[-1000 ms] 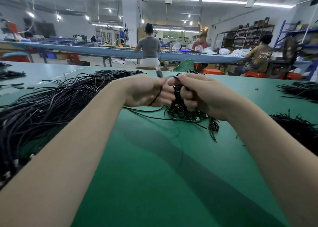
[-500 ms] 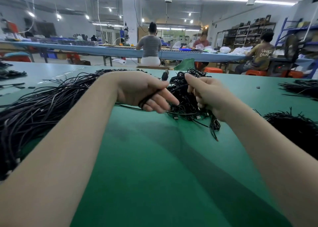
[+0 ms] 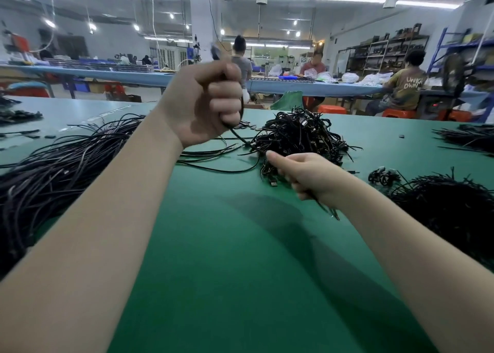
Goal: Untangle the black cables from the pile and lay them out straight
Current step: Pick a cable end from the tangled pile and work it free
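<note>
My left hand [image 3: 203, 104] has risen from table height, fist clenched round one black cable [image 3: 238, 136] and drawing it up out of the tangled pile [image 3: 299, 136], a sign that the strand is coming free. My right hand [image 3: 307, 174], now lower, pinches cable beside the pile. No containers appear; straightened cables [image 3: 53, 165] lie loose on the green table [image 3: 213, 272].

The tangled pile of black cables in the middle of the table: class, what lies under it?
Under the tangled pile only the green table shows around its edges. Cable ends and plugs stick out at its foot. Whatever lies beneath its middle is covered by the cables.
</note>
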Available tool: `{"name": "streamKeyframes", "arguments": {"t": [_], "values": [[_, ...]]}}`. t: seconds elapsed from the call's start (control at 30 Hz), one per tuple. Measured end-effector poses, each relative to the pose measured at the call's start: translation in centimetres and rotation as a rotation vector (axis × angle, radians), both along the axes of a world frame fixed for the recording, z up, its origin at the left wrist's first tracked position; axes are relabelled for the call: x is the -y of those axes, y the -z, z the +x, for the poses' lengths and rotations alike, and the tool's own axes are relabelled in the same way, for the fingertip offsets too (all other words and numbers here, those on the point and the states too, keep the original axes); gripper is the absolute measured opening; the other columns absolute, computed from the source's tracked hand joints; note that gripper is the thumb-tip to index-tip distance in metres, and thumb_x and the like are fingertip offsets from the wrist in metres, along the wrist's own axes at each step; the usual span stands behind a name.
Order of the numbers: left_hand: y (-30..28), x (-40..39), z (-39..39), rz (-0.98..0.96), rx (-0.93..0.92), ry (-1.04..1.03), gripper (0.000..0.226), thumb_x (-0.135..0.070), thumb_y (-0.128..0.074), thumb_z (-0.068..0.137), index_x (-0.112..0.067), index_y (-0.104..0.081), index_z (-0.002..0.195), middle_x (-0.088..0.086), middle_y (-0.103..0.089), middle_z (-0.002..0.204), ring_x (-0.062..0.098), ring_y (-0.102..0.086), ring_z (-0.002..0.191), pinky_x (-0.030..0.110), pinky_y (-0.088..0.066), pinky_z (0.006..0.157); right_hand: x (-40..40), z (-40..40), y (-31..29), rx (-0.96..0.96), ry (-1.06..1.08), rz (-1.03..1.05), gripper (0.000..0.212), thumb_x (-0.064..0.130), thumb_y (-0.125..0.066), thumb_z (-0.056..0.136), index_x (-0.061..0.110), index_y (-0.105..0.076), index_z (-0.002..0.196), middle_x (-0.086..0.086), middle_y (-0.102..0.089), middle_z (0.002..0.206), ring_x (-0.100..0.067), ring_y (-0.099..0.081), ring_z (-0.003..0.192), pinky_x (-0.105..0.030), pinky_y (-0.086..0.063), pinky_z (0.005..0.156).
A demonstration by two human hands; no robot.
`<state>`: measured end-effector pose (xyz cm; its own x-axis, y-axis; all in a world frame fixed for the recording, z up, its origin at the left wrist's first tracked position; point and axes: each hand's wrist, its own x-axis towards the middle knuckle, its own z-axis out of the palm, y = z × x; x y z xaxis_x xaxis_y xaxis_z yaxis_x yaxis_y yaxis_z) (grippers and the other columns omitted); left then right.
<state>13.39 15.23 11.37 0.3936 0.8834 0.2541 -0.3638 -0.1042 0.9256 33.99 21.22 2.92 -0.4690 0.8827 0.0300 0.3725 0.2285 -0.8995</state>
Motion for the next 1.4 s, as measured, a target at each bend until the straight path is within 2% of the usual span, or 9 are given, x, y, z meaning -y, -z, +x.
{"name": "streamKeyframes", "arguments": {"t": [0.13, 0.2, 0.4, 0.53, 0.63, 0.73, 0.93, 1.17, 1.4], "values": [[1.7, -0.5, 1.5, -0.105, -0.722, 0.021, 0.036, -0.036, -0.044, 0.095, -0.010, -0.069, 0.095, -0.002, -0.061, 0.059, 0.007, -0.044, 0.042, 0.017, -0.035, 0.045, -0.2, 1.0, -2.7, -0.045, 0.137, 0.245, 0.042, 0.055, -0.064, 0.083, 0.016, -0.053, 0.072, 0.011, -0.035, 0.045, -0.010, -0.030, 0.042, -0.019, -0.027, 0.038], [2.5, -1.1, 2.9, -0.165, -0.840, -0.090, 0.043, -0.039, -0.031, 0.102, -0.012, -0.062, 0.113, 0.000, -0.073, 0.086, 0.007, -0.061, 0.058, 0.018, -0.047, 0.056, 0.5, 0.3, -4.2, -0.089, 0.111, 0.331, 0.036, 0.046, -0.056, 0.092, 0.016, -0.059, 0.073, 0.011, -0.040, 0.048, -0.008, -0.033, 0.042, -0.020, -0.030, 0.041], [2.2, -2.1, 2.8, -0.123, -0.029, -0.301, 0.044, -0.038, -0.032, 0.103, -0.009, -0.061, 0.120, 0.004, -0.071, 0.109, 0.012, -0.069, 0.088, 0.022, -0.055, 0.076, 2.8, -2.2, -3.6, -0.191, -0.126, 0.221, 0.026, 0.022, -0.045, 0.101, 0.019, -0.066, 0.087, 0.009, -0.051, 0.055, -0.007, -0.046, 0.043, -0.018, -0.039, 0.042], [1.7, -1.8, 3.3, -0.099, 0.183, -0.269, 0.035, -0.036, -0.035, 0.103, -0.017, -0.063, 0.094, -0.009, -0.064, 0.068, 0.007, -0.064, 0.066, 0.019, -0.050, 0.060, 2.4, -2.3, -1.2, -0.208, -0.184, -0.016, 0.029, 0.039, -0.050, 0.097, 0.022, -0.070, 0.087, 0.004, -0.068, 0.076, -0.011, -0.062, 0.075, -0.028, -0.048, 0.075], [1.7, -1.9, 3.6, -0.123, 0.196, -0.242, 0.034, -0.032, -0.035, 0.104, -0.020, -0.053, 0.078, -0.011, -0.037, 0.049, 0.003, -0.038, 0.043, 0.016, -0.033, 0.046, 1.3, -1.8, -0.6, -0.245, -0.106, -0.067, 0.027, 0.044, -0.053, 0.094, 0.026, -0.073, 0.094, 0.005, -0.071, 0.110, -0.014, -0.058, 0.105, -0.033, -0.044, 0.091], [2.4, -2.2, 3.7, -0.146, 0.185, -0.156, 0.029, -0.022, -0.033, 0.099, -0.019, -0.048, 0.074, -0.011, -0.030, 0.047, 0.003, -0.027, 0.040, 0.016, -0.021, 0.044, 0.8, -1.5, -1.0, -0.432, -0.075, -0.283, 0.024, 0.039, -0.050, 0.097, 0.023, -0.067, 0.105, 0.000, -0.073, 0.104, -0.018, -0.066, 0.095, -0.034, -0.049, 0.088], [4.0, -2.4, 4.9, -0.204, 0.010, -0.078, 0.028, -0.028, -0.033, 0.103, -0.017, -0.049, 0.082, -0.009, -0.044, 0.061, 0.006, -0.046, 0.053, 0.016, -0.042, 0.054, 0.8, -1.6, -1.0, -0.545, -0.012, -0.252, 0.011, 0.028, -0.063, 0.091, 0.017, -0.064, 0.094, 0.006, -0.064, 0.064, -0.009, -0.063, 0.053, -0.027, -0.056, 0.065], [3.6, -2.3, 4.3, -0.178, -0.457, -0.310, 0.031, -0.036, -0.042, 0.101, -0.021, -0.057, 0.078, -0.003, -0.059, 0.075, 0.013, -0.058, 0.071, 0.025, -0.044, 0.069, 0.4, -1.6, 0.1, -0.541, 0.004, -0.177, 0.012, 0.020, -0.053, 0.098, 0.015, -0.064, 0.095, 0.006, -0.068, 0.065, -0.009, -0.065, 0.054, -0.029, -0.058, 0.069], [5.0, -3.2, 5.3, -0.194, -0.281, -0.350, 0.024, -0.030, -0.043, 0.102, -0.018, -0.058, 0.087, 0.001, -0.063, 0.089, 0.016, -0.057, 0.081, 0.035, -0.047, 0.087, 0.1, -1.2, 0.4, -0.422, -0.123, -0.198, 0.044, 0.059, -0.042, 0.092, 0.023, -0.064, 0.105, 0.000, -0.072, 0.084, -0.023, -0.072, 0.078, -0.032, -0.059, 0.070]]}}
